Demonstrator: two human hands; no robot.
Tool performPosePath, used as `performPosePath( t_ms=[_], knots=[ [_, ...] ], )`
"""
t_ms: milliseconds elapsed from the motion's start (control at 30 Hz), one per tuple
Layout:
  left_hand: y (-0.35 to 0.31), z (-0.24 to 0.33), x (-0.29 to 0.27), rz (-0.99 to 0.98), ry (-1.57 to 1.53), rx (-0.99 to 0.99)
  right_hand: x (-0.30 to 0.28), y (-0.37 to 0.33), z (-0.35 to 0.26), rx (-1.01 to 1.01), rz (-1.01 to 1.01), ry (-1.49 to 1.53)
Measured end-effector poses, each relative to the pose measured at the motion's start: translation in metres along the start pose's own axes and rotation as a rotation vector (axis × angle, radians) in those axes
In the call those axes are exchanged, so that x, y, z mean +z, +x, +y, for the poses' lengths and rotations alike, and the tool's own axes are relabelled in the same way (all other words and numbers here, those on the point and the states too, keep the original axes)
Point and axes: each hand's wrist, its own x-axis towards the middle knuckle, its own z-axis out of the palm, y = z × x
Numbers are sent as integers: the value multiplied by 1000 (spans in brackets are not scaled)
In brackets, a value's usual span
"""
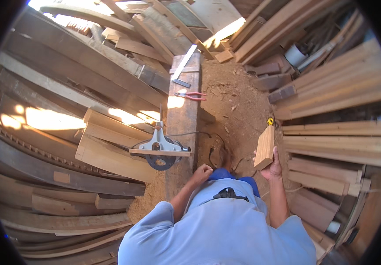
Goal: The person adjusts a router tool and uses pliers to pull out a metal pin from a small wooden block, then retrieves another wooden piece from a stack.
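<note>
Your right hand (273,168) grips the block (265,147) upright, clear of the saw (161,150); left hand (202,171) clenched empty, w/ nothing in its grip.

Light blue short-sleeved shirt (225,229), with perhaps a black chest clip (229,193).

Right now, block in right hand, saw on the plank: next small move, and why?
Probably lower the wood block in the right hand onto the plank beside the circular saw; the block is held off to the side in the air, and the left hand is closed near the plank.
</note>
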Motion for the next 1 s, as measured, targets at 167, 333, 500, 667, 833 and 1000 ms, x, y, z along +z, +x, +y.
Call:
performPosePath(
  t_ms=[167, 333, 500, 667, 833, 1000],
  knots=[
    [23, 56, 26, -18, -6, 58, 35, 48, -19, 112, -105, -128],
    [55, 127, 61, 32, -299, 10, 21, 95, -33, 236, -98, -282],
    [90, 220, 77, -34, -621, -70, 38, 134, -59, 237, -240, -558],
    [115, 260, 103, 5, -881, -33, 82, 156, -100, 320, -399, -753],
    [128, 302, 125, 42, -1041, 210, 99, 169, -119, 325, -406, -941],
    [147, 303, 120, 32, -1229, 87, 111, 182, -120, 303, -488, -1016]
  ],
)
